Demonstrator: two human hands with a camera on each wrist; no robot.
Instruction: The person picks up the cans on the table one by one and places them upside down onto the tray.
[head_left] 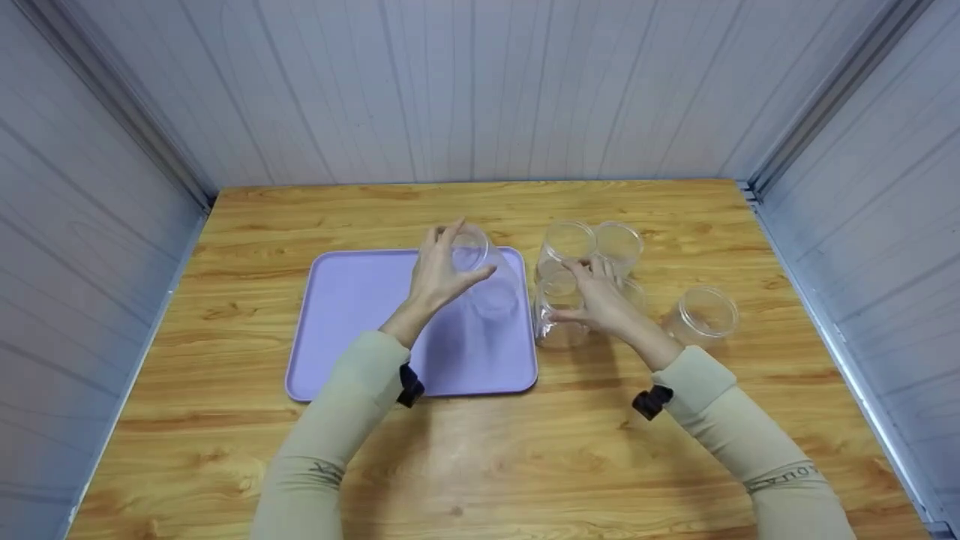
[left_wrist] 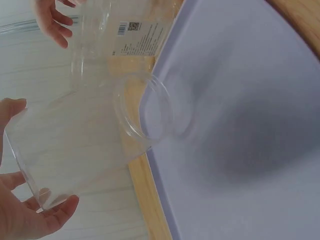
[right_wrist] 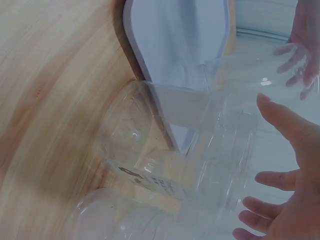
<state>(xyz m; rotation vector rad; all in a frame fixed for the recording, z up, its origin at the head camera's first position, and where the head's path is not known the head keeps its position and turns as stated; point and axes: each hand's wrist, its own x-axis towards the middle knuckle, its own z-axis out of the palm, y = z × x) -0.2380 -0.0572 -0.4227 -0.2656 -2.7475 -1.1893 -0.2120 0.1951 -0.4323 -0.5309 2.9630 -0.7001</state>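
Observation:
My left hand [head_left: 437,271] holds a clear plastic jar [head_left: 495,298] by its upper end, above the right part of the lilac tray [head_left: 352,322]. In the left wrist view, thumb and fingers span that end of the jar [left_wrist: 75,145], and a ringed end points down toward the tray. My right hand [head_left: 604,301] is over another clear jar [head_left: 559,330] beside the tray's right edge. Its thumb and fingers are spread near the rim in the right wrist view, where this jar [right_wrist: 165,107] stands upright. Whether they touch it, I cannot tell.
More clear jars stand close by: one behind [head_left: 568,240], one at the back right [head_left: 621,244], one partly hidden by the right hand [head_left: 636,294]. A separate jar [head_left: 703,313] stands farther right. Pale panel walls [head_left: 465,90] enclose the wooden table [head_left: 525,465].

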